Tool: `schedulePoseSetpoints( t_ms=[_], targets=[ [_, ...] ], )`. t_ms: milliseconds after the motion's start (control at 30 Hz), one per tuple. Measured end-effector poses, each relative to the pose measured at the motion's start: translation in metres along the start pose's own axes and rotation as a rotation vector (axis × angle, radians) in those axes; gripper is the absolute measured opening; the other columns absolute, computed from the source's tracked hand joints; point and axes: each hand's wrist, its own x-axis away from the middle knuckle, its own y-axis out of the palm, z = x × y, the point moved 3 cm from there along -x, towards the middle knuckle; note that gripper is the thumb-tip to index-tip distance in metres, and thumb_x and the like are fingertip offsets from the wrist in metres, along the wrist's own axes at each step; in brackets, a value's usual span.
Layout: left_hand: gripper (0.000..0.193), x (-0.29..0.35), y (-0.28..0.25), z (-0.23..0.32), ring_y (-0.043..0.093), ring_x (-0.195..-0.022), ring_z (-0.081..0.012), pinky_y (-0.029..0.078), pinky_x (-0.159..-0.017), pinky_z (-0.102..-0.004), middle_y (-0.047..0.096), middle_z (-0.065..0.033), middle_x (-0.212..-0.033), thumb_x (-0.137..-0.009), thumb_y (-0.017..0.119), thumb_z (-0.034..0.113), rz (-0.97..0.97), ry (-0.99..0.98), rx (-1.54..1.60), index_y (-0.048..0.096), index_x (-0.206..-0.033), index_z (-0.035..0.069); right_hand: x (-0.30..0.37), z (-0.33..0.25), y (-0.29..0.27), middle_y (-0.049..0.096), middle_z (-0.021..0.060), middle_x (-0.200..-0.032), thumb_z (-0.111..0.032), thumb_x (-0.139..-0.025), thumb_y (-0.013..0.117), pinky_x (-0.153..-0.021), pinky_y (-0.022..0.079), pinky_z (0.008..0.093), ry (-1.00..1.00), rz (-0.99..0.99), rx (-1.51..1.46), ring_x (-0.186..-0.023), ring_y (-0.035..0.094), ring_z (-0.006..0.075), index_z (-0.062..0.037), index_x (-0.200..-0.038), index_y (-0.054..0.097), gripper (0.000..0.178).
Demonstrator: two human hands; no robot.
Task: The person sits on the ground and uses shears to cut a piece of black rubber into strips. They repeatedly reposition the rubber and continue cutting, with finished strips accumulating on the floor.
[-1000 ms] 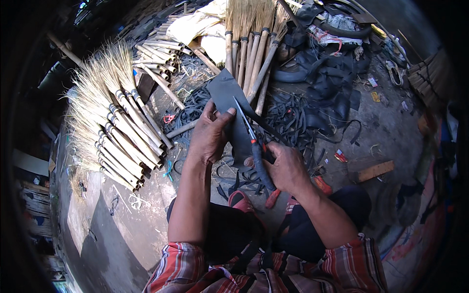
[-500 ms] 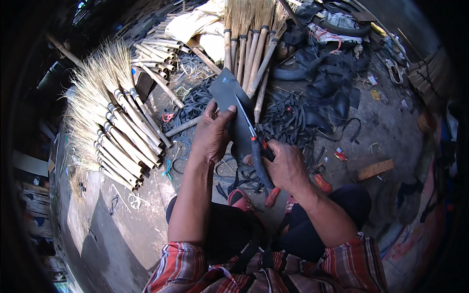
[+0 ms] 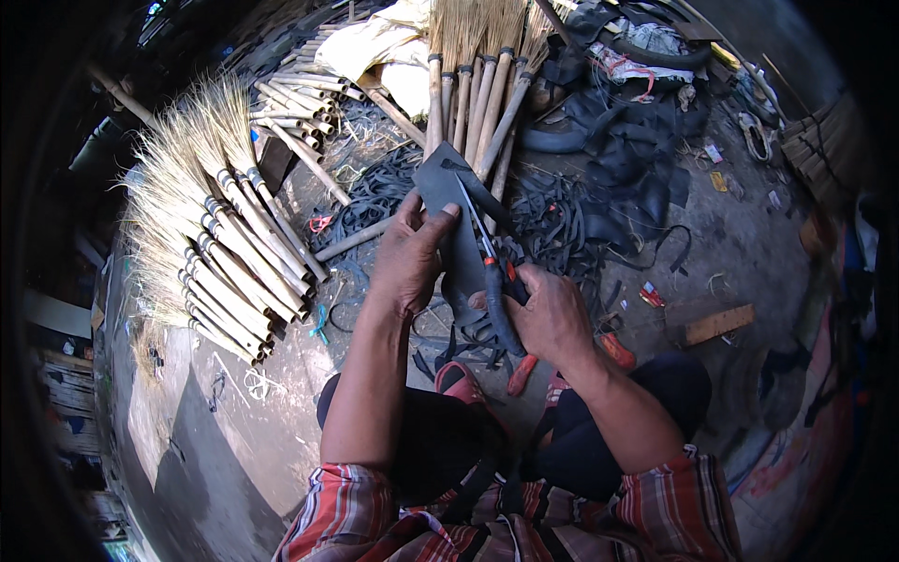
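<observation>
Between thumb and fingers, my left hand [image 3: 406,255] pinches a flat piece of black rubber sheet [image 3: 458,267] in front of me. My right hand [image 3: 551,317] grips scissors [image 3: 500,317] with red and dark wrapped handles. The silver blades lie along the sheet, pointing up and away from me. A narrow rubber strip [image 3: 489,200] slants off to the right from the sheet's far end, still joined there. How far apart the blades stand is hard to see. Below the hands, many cut black strips [image 3: 552,220] lie heaped on the ground.
Finished-looking brooms [image 3: 229,253] lie in a row at left, and more brooms [image 3: 482,84] stand ahead. Bamboo handles [image 3: 302,98] are piled at far left. Black rubber tubing [image 3: 609,140] lies at far right. A wooden block [image 3: 719,325] and a red-handled tool [image 3: 523,375] rest nearer me.
The rubber sheet has shifted slightly right and toward me. A strip along its right edge now stands apart from it, leaning right. Both hands keep their grip.
</observation>
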Motion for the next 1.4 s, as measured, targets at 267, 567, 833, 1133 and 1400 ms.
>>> schedulePoseSetpoints(
  t_ms=[267,567,833,1133,1400],
  targets=[
    [0.047,0.007,0.008,-0.006,0.070,-0.089,-0.0138,0.060,-0.079,-0.0295,0.071,-0.0084,-0.110,-0.098,0.063,0.002,-0.049,-0.070,-0.029,0.048,-0.143,0.001,-0.005,0.003,0.002,0.068,0.0233,-0.074,-0.052,-0.085,0.081,-0.070,0.052,0.0483,-0.105,0.127,0.050,-0.074,0.071,0.0425,0.0021,-0.097,0.066,0.057],
    [0.044,0.006,0.010,-0.006,0.069,-0.092,-0.0132,0.059,-0.081,-0.0283,0.070,-0.0076,-0.111,-0.098,0.063,0.003,-0.091,-0.075,-0.042,0.050,-0.140,0.000,-0.005,0.013,0.007,0.069,0.0247,-0.076,-0.060,-0.087,0.076,-0.071,0.053,0.0491,0.005,0.036,-0.086,-0.076,0.072,0.0441,0.0021,-0.097,0.065,0.064],
    [0.041,0.007,0.017,-0.015,0.067,-0.096,-0.0125,0.056,-0.085,-0.0273,0.070,-0.0068,-0.113,-0.099,0.062,0.003,-0.199,-0.047,-0.152,0.053,-0.139,0.001,-0.014,0.021,0.003,0.070,0.0205,-0.078,-0.059,-0.089,0.075,-0.073,0.053,0.0450,0.037,0.072,-0.165,-0.079,0.073,0.0386,0.0028,-0.100,0.068,0.063],
    [0.038,0.004,0.013,-0.013,0.066,-0.095,-0.0118,0.056,-0.084,-0.0280,0.070,-0.0069,-0.113,-0.098,0.063,0.004,-0.179,-0.077,-0.181,0.056,-0.135,0.000,-0.018,0.025,0.001,0.070,0.0122,-0.080,-0.050,-0.092,0.076,-0.069,0.050,0.0364,0.014,0.057,-0.271,-0.072,0.065,0.0228,0.0016,-0.097,0.072,0.052],
    [0.037,0.005,0.013,-0.016,0.065,-0.096,-0.0110,0.055,-0.084,-0.0269,0.069,-0.0076,-0.113,-0.099,0.065,0.006,-0.192,-0.071,-0.176,0.056,-0.133,-0.003,-0.022,0.030,-0.003,0.066,-0.0010,-0.083,-0.024,-0.097,0.077,-0.067,0.050,0.0286,-0.004,0.147,-0.625,-0.074,0.059,0.0079,-0.0020,-0.106,0.069,0.025]
  ],
)
